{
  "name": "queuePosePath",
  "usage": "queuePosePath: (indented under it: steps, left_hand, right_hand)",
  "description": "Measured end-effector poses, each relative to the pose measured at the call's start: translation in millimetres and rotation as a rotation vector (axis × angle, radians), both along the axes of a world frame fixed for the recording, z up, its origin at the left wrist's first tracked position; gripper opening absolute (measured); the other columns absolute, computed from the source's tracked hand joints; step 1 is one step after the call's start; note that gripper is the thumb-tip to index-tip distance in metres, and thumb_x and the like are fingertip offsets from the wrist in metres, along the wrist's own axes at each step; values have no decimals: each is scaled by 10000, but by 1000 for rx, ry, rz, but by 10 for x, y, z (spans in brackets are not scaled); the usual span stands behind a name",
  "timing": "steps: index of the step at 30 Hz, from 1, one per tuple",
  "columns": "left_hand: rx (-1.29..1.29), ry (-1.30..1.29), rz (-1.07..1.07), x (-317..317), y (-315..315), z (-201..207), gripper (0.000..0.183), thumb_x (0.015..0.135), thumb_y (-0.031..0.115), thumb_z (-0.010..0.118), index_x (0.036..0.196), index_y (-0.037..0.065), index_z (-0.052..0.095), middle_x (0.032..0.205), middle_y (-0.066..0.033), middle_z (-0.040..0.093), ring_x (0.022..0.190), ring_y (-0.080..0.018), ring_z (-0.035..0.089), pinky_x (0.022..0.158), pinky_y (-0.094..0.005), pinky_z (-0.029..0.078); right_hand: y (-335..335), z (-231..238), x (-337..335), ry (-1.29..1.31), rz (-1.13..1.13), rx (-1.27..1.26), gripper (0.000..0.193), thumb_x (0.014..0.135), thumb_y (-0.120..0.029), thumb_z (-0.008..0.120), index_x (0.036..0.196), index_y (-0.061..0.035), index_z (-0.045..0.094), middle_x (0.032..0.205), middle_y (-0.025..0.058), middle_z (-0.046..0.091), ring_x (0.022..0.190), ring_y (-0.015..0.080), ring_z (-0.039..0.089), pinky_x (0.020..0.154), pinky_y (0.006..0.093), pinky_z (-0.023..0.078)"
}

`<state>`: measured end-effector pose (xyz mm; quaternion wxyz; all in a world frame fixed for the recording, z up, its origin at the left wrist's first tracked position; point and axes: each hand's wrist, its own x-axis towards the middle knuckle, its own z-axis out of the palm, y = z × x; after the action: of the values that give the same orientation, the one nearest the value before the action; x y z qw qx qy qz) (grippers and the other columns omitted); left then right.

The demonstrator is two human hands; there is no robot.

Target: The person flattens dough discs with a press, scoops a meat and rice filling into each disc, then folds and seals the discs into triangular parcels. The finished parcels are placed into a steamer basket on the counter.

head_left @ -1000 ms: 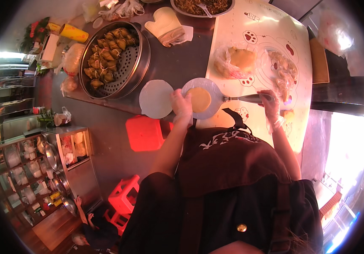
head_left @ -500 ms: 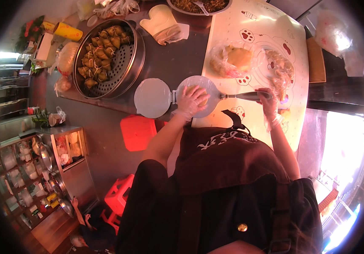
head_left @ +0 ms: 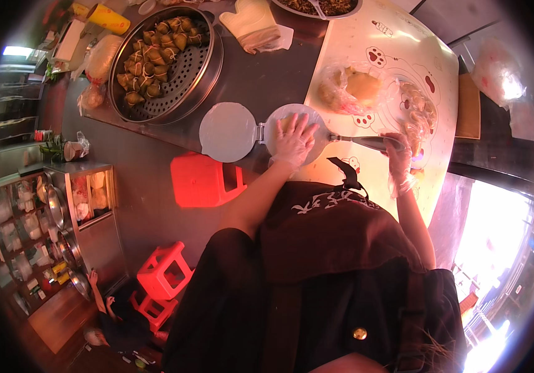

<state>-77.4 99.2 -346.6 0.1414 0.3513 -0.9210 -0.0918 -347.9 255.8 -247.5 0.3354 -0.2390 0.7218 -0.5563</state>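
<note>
My left hand (head_left: 295, 140), in a clear glove, lies flat with its fingers spread over the right-hand round plate (head_left: 318, 127) of an open hinged press. A pale yellow disc of dough (head_left: 285, 122) sits on that plate, mostly hidden under my fingers. The other round plate (head_left: 227, 132) lies open to the left, joined by a small hinge (head_left: 260, 132). My right hand (head_left: 397, 154), gloved too, is closed around the end of the press's handle (head_left: 366, 142), which points right across the white mat (head_left: 348, 46). Beyond the handle on the mat rests a bagged lump of dough (head_left: 361, 89), with crumpled clear plastic (head_left: 419, 109) to its right. Farther left, leaf-wrapped parcels (head_left: 153, 59) sit in a perforated steamer (head_left: 183, 87).
</note>
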Motion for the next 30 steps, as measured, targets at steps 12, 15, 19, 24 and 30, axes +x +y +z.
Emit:
queuePosePath:
  steps: [12,15,19,24,30]
  left_hand:
    - [284,525,1261,1628,-650,-42,533,916,168,590,1411,10,474,1384,-281,511,1260,-423,511,1038,-558,421]
    - [554,796,1283,1922,-815,-231,449,901,165,576,1297,-47,561,1214,-268,633,1072,-409,642,895,-517,533]
    - [649,502,1295,2165,-954,-310,401,908,196,582,1160,-112,632,1074,-248,694,948,-364,694,811,-461,556]
    - [798,905,1040,2194,-924,248,387,1012,276,517,1067,-87,640,909,-142,678,752,-256,665,627,-381,532]
    - [411,672,219,1149,21,1385,129,942,158,670,960,30,661,935,-96,643,725,-212,630,642,-341,517]
  right_hand:
    - [-79,11,9,47,55,6,128,923,-66,649,1050,-57,657,956,36,683,819,96,608,681,232,506]
    - [-117,0,-5,85,123,-21,127,913,-42,651,1040,-52,658,941,35,680,822,95,611,704,242,506]
    - [-201,18,-19,266,195,9,127,914,-32,644,1040,-38,658,924,40,683,843,105,619,760,262,512]
    - [-253,97,40,308,218,-60,116,911,-45,655,1026,-32,667,895,45,687,856,120,631,792,279,517]
    - [-220,237,269,423,294,151,182,886,-96,710,1056,-35,684,891,90,709,833,136,665,784,304,541]
